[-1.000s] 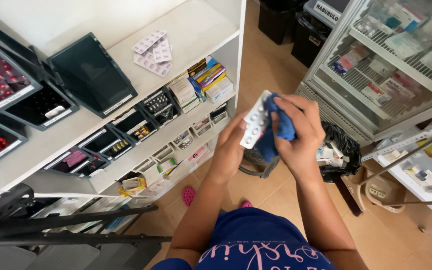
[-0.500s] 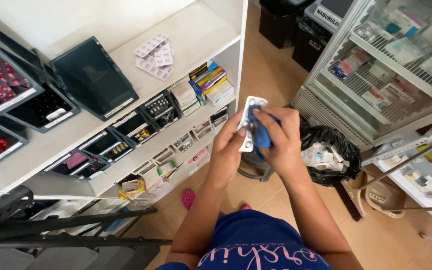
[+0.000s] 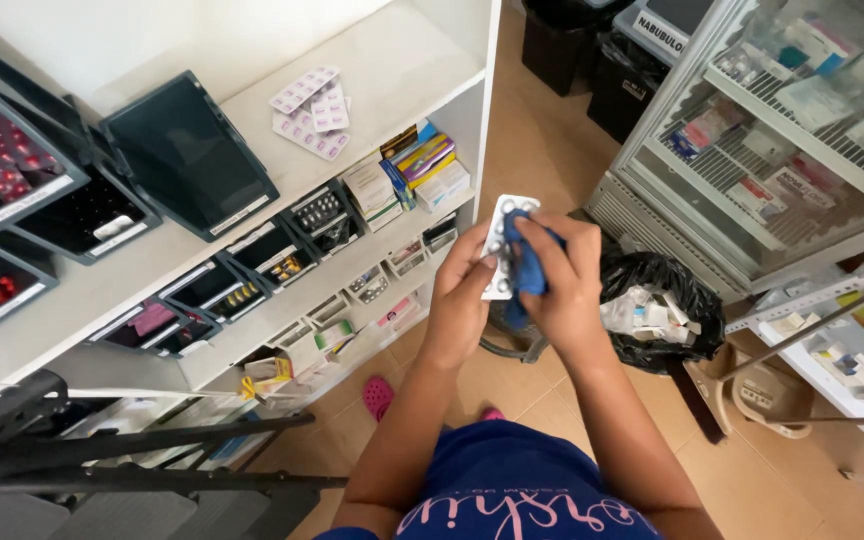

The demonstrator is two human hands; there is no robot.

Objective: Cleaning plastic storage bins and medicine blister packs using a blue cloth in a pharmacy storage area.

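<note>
My left hand (image 3: 460, 292) holds a silver blister pack of white pills (image 3: 501, 242) upright at chest height. My right hand (image 3: 564, 280) presses a blue cloth (image 3: 526, 268) against the face of the pack. Both hands are out in front of me, over the tiled floor, just right of the white shelf unit (image 3: 397, 60). Part of the pack is hidden behind the cloth and my fingers.
Pink blister packs (image 3: 308, 110) lie on the top shelf beside dark angled bins (image 3: 188, 150). Lower shelves hold medicine boxes (image 3: 414, 165) and small bins. A glass-door cabinet (image 3: 772, 130) stands at right, a black rubbish bag (image 3: 664, 300) below it. A black stepladder frame (image 3: 102, 440) is at lower left.
Both hands have come down and leftward together. The cloth has slid over the pack's face, and the pack is turned more upright than a second ago.
</note>
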